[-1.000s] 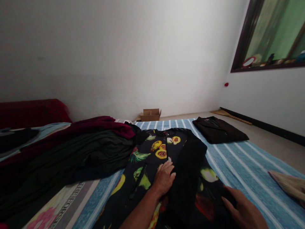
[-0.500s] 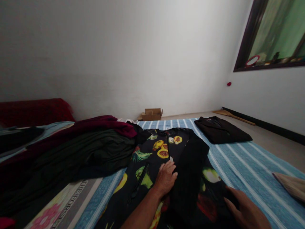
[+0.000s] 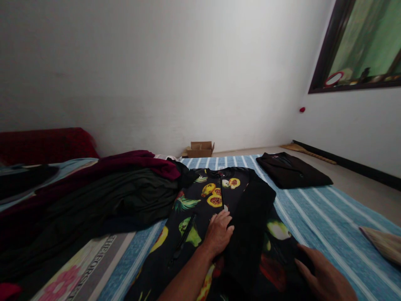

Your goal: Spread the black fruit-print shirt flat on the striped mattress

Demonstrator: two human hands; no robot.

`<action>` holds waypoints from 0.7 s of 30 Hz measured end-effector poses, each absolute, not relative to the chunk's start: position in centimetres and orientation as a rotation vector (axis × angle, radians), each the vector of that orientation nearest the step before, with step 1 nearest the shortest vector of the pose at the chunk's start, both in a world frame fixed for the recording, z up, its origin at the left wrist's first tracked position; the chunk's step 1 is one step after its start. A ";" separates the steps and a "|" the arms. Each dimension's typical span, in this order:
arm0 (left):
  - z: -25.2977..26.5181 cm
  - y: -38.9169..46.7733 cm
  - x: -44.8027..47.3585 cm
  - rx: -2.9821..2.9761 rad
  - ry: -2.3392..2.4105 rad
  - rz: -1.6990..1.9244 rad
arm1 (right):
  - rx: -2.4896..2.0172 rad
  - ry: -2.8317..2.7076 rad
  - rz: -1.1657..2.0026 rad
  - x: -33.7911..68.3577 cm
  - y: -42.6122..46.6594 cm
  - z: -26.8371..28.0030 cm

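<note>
A black zip-up jacket (image 3: 200, 223) printed with yellow, green and red fruit lies front up on the bed. One of its plain black sleeves (image 3: 253, 225) is folded inward over the right part of the front. My left hand (image 3: 219, 232) rests palm down on the jacket's middle by the zip, its fingers extended and slightly bent. At the jacket's right side edge is my right hand (image 3: 327, 276), thumb and fingers around the dark fabric. Its fingertips are partly hidden by the cloth.
A folded dark brown garment (image 3: 293, 170) lies at the far right of the blue striped sheet (image 3: 328, 225). Dark green and maroon clothes (image 3: 125, 196) are heaped at left. Beyond the bed stands a cardboard box (image 3: 202, 149); a beige cloth (image 3: 382, 244) lies at right.
Both hands and the jacket look the same as before. Only the camera view has shifted slightly.
</note>
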State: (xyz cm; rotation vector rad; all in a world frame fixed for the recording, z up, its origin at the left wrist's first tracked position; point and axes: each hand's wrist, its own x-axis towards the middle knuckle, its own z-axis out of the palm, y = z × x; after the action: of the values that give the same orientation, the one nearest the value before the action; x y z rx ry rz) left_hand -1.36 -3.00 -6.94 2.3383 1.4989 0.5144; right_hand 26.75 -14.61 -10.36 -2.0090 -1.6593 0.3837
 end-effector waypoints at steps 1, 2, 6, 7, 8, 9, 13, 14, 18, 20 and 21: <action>-7.0 -3.0 -1.4 2.340 1.498 0.516 | -2.010 -1.661 0.371 26.8 -14.6 -10.4; -7.0 -3.0 -1.4 2.341 1.497 0.519 | -2.008 -1.669 0.364 26.8 -14.6 -10.5; -7.0 -2.9 -1.3 2.347 1.487 0.514 | -2.024 -1.679 0.364 26.9 -14.7 -10.6; -7.0 -2.9 -1.3 2.343 1.491 0.511 | -2.030 -1.675 0.366 26.9 -14.7 -10.6; -7.0 -2.9 -1.3 2.338 1.495 0.508 | -2.031 -1.673 0.368 26.9 -14.7 -10.6; -7.0 -2.9 -1.3 2.334 1.498 0.507 | -2.029 -1.673 0.368 26.8 -14.7 -10.6; -7.1 -2.8 -1.3 2.336 1.498 0.518 | -1.996 -1.683 0.338 26.8 -14.6 -10.6; -7.1 -2.8 -1.3 2.338 1.499 0.522 | -1.994 -1.682 0.333 26.8 -14.5 -10.6; -7.1 -2.9 -1.3 2.333 1.498 0.528 | -2.006 -1.684 0.353 26.7 -14.6 -10.3; -7.2 -2.8 -1.3 2.329 1.492 0.534 | -2.014 -1.678 0.353 26.6 -14.7 -10.3; -7.2 -2.8 -1.4 2.330 1.489 0.538 | -2.017 -1.677 0.349 26.6 -14.7 -10.3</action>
State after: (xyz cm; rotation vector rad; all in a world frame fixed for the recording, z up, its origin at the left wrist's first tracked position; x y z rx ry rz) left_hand -1.36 -2.80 -7.23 2.3302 1.4886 0.5375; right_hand 26.58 -14.72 -10.27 -2.0171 -1.6767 0.3488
